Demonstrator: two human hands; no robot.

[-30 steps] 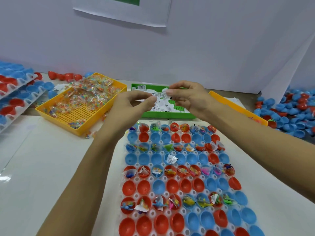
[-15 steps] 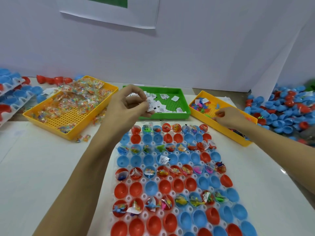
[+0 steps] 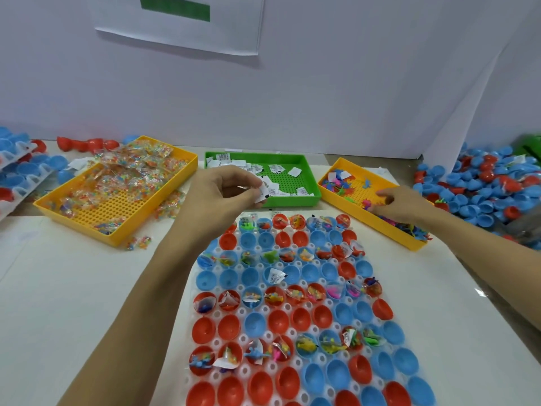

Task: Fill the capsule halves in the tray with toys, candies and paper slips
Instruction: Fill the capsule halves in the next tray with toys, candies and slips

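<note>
A white tray [image 3: 306,367] in front of me holds rows of red and blue capsule halves; some rows hold toys, candy packets and slips, others are bare. My left hand [image 3: 218,197] hovers over the tray's far left corner and pinches several white paper slips [image 3: 263,193]. My right hand [image 3: 402,205] reaches into the right yellow bin [image 3: 366,221] of small coloured toys, fingers down among them. Whether it holds a toy is hidden. One slip [image 3: 276,275] lies in a blue half.
A green bin [image 3: 292,200] of paper slips stands behind the tray. A large yellow bin [image 3: 96,227] of candy packets sits at left, with spilled packets beside it. Loose capsule halves [image 3: 486,189] pile up at right; stacked trays [image 3: 17,174] sit at far left.
My right hand left my left hand and moved right into the toy bin, then settled among the toys. My left hand stayed over the tray's far edge with the slips.
</note>
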